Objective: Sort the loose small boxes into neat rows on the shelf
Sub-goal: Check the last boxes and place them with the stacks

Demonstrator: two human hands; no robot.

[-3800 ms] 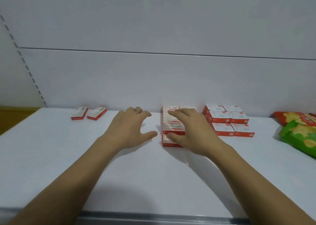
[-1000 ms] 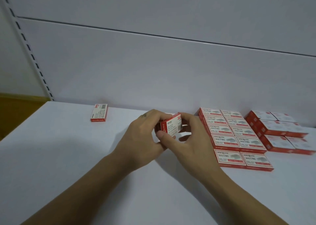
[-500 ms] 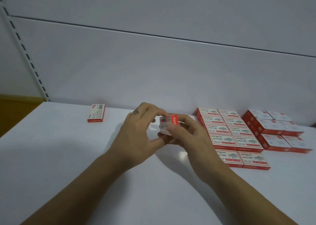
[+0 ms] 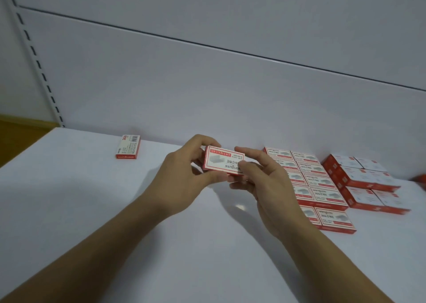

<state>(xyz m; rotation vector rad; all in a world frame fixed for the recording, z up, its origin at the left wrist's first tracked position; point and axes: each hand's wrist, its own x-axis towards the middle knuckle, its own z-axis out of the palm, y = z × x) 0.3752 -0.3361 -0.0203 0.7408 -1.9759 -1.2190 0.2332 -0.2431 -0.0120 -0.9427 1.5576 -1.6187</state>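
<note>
Slotted upright (image 4: pixel 34 56): it is running up the far left edge of the grey back panel (image 4: pixel 207 84); beside its foot we are seeing a strip of brown surface (image 4: pixel 18 137), lower than the shelf.
Shelf (image 4: pixel 69 199): white and flat, it is carrying every box that is not in our hands.
Loose box (image 4: pixel 128 146): it is lying flat and alone near the back panel, well apart from the other boxes, barcode face up.
Left grip (image 4: pixel 184 176): we are grasping the left end of the held box; thumb at the near corner, fingers curling over the far edge.
Held box (image 4: pixel 222 162): we are holding it above the shelf between both hands; its white, red-bordered face is pointing up, its print reading upside down to us.
Right grip (image 4: pixel 269 187): it is pinching the right end of the same box; thumb on the top face, forefinger stretching along the far edge.
Sorted rows (image 4: pixel 322 185): flat boxes are lying edge to edge in two columns from the back panel towards us; our right hand is hiding part of the left column.
Stacked group (image 4: pixel 364 183): taller red and white blocks are sitting just right of the rows.
Red sliver (image 4: pixel 420 178): it is showing at the right border; we cannot tell what it is.
</note>
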